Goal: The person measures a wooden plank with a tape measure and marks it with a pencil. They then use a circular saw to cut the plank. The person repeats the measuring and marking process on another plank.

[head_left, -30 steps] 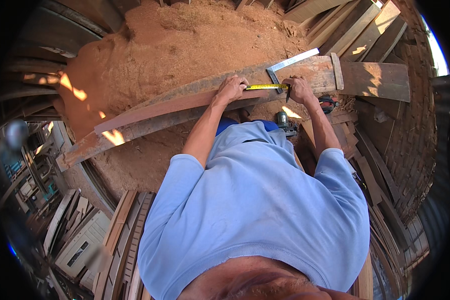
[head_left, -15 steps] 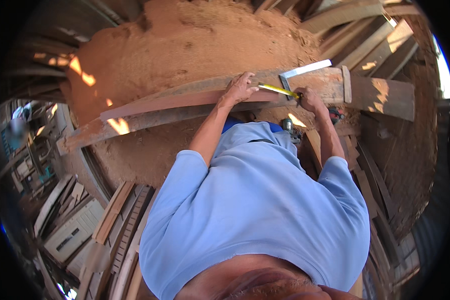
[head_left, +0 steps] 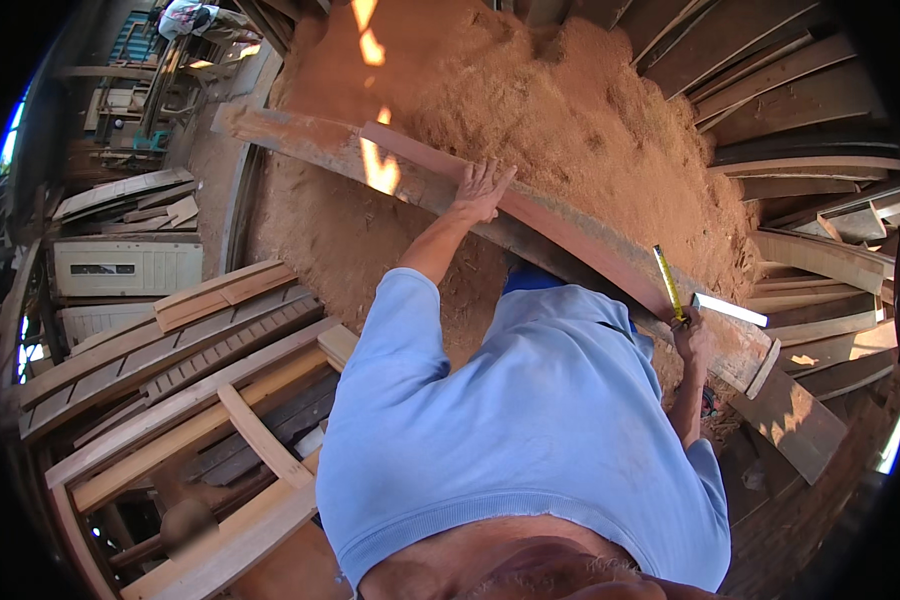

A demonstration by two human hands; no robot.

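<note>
My left hand [head_left: 482,190] lies with spread fingers on a long reddish board [head_left: 570,232]. That board rests on a wider, weathered grey-brown plank [head_left: 300,138] running from far left to near right. Close to the reddish board's right end, my right hand [head_left: 690,335] is closed around a tape measure. Its case is mostly hidden in the fingers, and a short length of yellow tape blade [head_left: 667,277] sticks out away from me. A metal try square [head_left: 730,309] lies on the plank just right of that hand.
Reddish sawdust [head_left: 590,110] is heaped beyond the plank. Stacked boards [head_left: 800,90] lean along the right. Wooden frames [head_left: 210,420] and a pale panel [head_left: 125,268] lie at the left. Another person [head_left: 195,18] bends at the far left. A power tool [head_left: 708,403] sits below my right forearm.
The view has turned. My left hand has left the tape's tip and lies flat on the reddish board. The tape blade now points away from me instead of toward my left hand.
</note>
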